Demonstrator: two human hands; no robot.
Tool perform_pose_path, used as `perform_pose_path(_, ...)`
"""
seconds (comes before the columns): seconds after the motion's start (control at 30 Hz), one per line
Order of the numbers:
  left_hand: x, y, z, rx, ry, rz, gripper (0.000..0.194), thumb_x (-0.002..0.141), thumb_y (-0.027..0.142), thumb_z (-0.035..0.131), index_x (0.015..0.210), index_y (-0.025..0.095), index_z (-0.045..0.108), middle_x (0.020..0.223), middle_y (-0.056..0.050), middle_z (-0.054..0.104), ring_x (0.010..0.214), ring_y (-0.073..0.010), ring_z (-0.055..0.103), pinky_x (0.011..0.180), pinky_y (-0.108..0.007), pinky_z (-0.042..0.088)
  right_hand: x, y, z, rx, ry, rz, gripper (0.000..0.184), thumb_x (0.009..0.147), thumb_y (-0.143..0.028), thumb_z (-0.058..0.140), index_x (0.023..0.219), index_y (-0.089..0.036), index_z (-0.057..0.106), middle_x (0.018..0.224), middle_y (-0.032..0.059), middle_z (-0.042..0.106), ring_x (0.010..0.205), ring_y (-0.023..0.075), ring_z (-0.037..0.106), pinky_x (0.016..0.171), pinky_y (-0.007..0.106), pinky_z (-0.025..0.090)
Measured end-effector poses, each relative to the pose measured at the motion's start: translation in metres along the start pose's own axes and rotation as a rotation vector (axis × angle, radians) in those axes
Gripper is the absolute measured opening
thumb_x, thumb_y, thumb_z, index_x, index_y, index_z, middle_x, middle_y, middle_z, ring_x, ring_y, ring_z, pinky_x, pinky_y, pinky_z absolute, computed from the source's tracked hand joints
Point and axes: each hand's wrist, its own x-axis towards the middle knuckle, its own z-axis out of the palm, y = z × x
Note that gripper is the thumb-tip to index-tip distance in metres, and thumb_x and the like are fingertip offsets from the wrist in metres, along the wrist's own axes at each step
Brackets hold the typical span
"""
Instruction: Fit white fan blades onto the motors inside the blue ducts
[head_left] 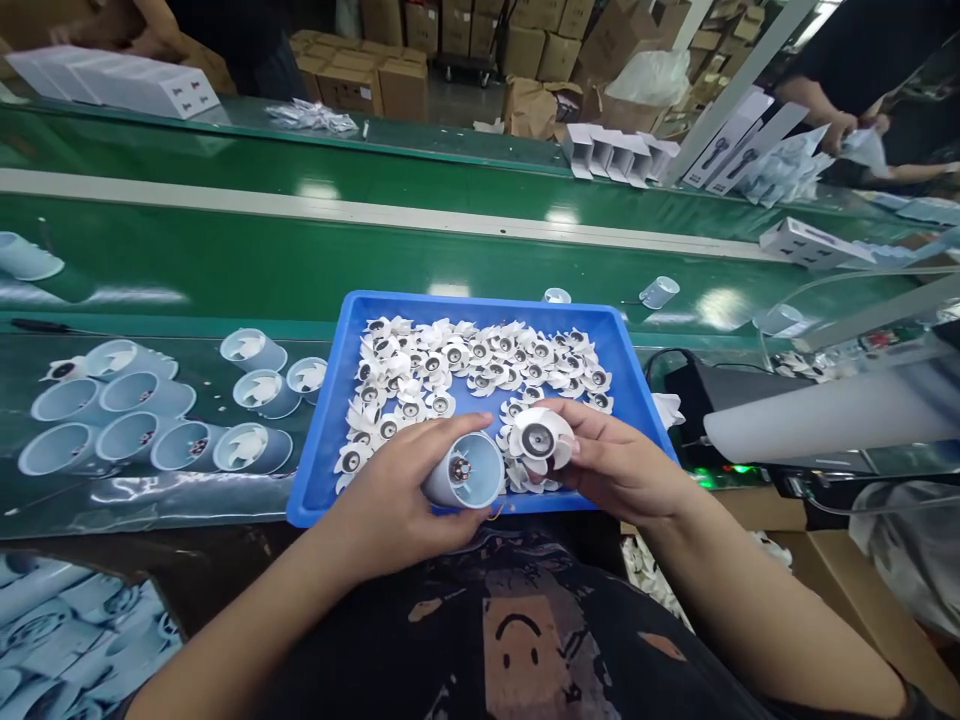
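My left hand (pixel 409 490) is wrapped round a light-blue plastic cylinder (pixel 484 470) whose open end faces up toward me. Inside it a small copper-wound motor core (pixel 460 468) shows. Between the fingertips of my right hand (pixel 622 455) is a white fan impeller (pixel 551 425), its grey hub turned toward me. The impeller and the cylinder are held side by side, a small gap apart. Both hands are over the near part of a blue tray (pixel 480 303), which holds many more white impellers (pixel 480 350).
Left of the tray stand several light-blue cylinders (pixel 56 450), some with impellers inside. Behind runs a green conveyor belt (pixel 300 250) with a few cylinders (pixel 660 292) on it. At right is a white tube-shaped object (pixel 817 415). Co-workers' hands (pixel 844 130) show across the line.
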Motion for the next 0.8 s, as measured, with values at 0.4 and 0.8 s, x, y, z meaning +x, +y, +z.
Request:
perform_pose_path(0.4,0.009,0.009,0.011,0.195,0.108,0.114,0.022,0.089,0.035,0.061,0.104,0.019,0.059,0.098,-0.007,0.072,0.091,-0.0249,0.068,0.084,-0.039,0.053,0.011,-0.040,0.038,-0.966,0.102,-0.484,0.002,0.088,-0.015,0.069,0.088,-0.016,0.071,0.088,0.0061,0.056,0.081,0.0194,0.051,0.071,0.033,0.040)
perform_pose_path(0.8,-0.011,-0.001,-0.007,0.296,0.269,0.094,0.051,0.082,0.055,0.071,0.118,0.021,0.057,0.119,-0.010,0.064,0.110,-0.0268,0.062,0.099,-0.043,0.049,0.006,-0.012,0.008,-0.516,-0.113,-0.413,0.021,0.101,-0.037,0.055,0.106,-0.033,0.075,0.147,0.0029,0.047,0.134,0.0246,0.049,0.105,0.040,0.051)
